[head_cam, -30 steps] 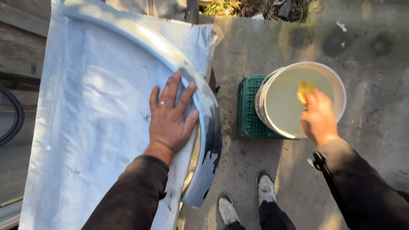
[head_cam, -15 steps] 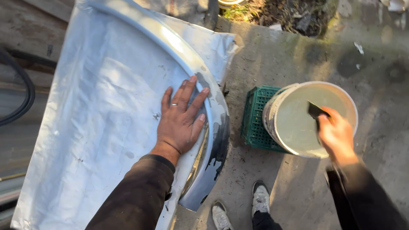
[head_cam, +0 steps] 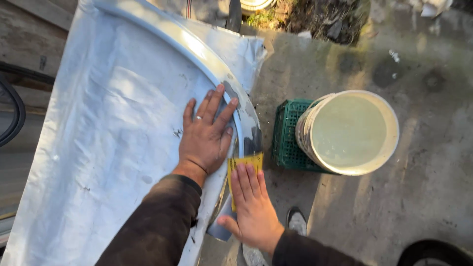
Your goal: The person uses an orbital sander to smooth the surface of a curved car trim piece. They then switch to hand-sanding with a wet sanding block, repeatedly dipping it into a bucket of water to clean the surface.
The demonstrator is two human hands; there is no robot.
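Note:
A curved grey car body panel (head_cam: 207, 64) lies on a white sheet (head_cam: 113, 128). My left hand (head_cam: 204, 135) lies flat on the panel with its fingers spread, a ring on one finger. My right hand (head_cam: 253, 209) presses a yellow piece of sandpaper (head_cam: 245, 163) flat against the panel's curved outer edge, just right of my left hand. The paper's lower part is hidden under my fingers.
A white bucket (head_cam: 391, 148) of cloudy water stands on a green plastic crate (head_cam: 288, 138) to the right on the concrete ground. My shoes (head_cam: 297, 221) show below. A black hose (head_cam: 15, 108) curves at the far left. Weeds and debris lie at the top.
My right hand has left the bucket and brought the yellow sandpaper over to the panel's edge. My left hand has stayed flat on the panel.

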